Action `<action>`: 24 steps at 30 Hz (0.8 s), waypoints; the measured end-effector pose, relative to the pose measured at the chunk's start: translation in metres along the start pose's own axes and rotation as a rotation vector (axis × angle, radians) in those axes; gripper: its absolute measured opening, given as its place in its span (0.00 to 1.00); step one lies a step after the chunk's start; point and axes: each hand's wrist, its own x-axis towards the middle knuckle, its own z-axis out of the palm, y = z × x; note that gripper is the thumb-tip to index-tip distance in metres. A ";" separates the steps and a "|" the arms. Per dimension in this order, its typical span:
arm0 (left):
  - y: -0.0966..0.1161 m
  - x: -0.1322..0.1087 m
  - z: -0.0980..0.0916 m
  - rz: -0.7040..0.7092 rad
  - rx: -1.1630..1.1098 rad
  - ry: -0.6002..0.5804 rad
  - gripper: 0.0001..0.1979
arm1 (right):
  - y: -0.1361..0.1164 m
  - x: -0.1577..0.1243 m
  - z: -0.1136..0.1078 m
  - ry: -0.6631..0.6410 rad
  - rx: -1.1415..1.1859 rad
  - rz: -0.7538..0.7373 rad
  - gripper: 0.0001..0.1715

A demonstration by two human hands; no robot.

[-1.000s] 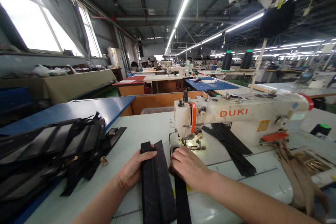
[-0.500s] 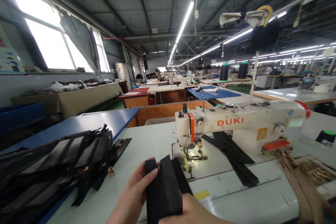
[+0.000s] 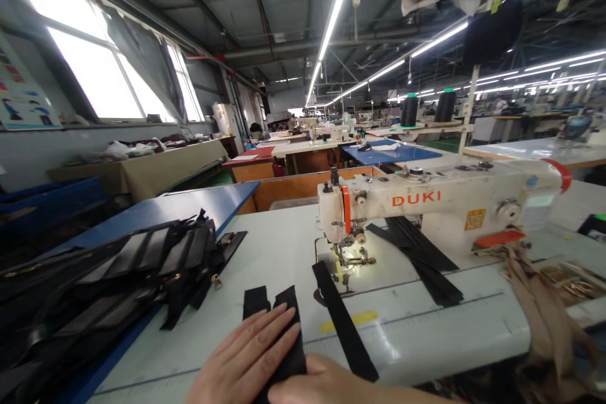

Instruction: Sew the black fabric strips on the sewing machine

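My left hand [image 3: 246, 353] lies flat, fingers stretched out, on a pair of black fabric strips [image 3: 272, 303] near the front edge of the white sewing table [image 3: 284, 240]. Only the back of my right hand [image 3: 322, 385] shows at the bottom edge, touching the near end of those strips; its fingers are hidden. A separate long black strap [image 3: 343, 322] runs from the needle area toward the table's front edge. The white DUKI sewing machine [image 3: 440, 202] stands just behind it, its needle lamp lit.
A heap of black bag parts with metal clips [image 3: 118, 278] fills the left side. More black strips [image 3: 421, 259] lie under the machine arm. Tan straps [image 3: 544, 303] hang off the right. Two dark thread cones [image 3: 409, 110] stand behind, with other worktables beyond.
Both hands drew the paired black strips back from the needle toward the front edge. My left hand went from gripping them to lying flat. The single strap now lies alone.
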 end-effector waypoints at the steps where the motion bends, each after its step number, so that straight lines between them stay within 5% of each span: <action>1: -0.002 0.001 0.001 0.010 -0.020 -0.007 0.26 | -0.001 -0.002 -0.001 -0.013 -0.034 -0.004 0.09; 6: -0.017 -0.006 0.020 -0.053 -0.062 0.024 0.22 | -0.009 -0.011 -0.027 -0.030 -0.195 0.001 0.25; 9: -0.029 -0.009 0.030 -0.110 -0.105 0.018 0.22 | 0.000 -0.010 -0.055 0.176 -0.626 -0.072 0.24; 12: -0.036 -0.005 0.039 -0.122 -0.136 -0.008 0.21 | 0.020 -0.008 -0.068 0.142 -0.992 -0.024 0.34; 19: -0.031 0.021 0.053 -0.045 -0.240 -0.087 0.25 | 0.026 -0.015 -0.036 0.115 -1.111 0.359 0.46; 24: -0.024 0.038 0.064 0.068 -0.295 -0.131 0.25 | 0.021 -0.015 -0.032 0.139 -1.083 0.416 0.47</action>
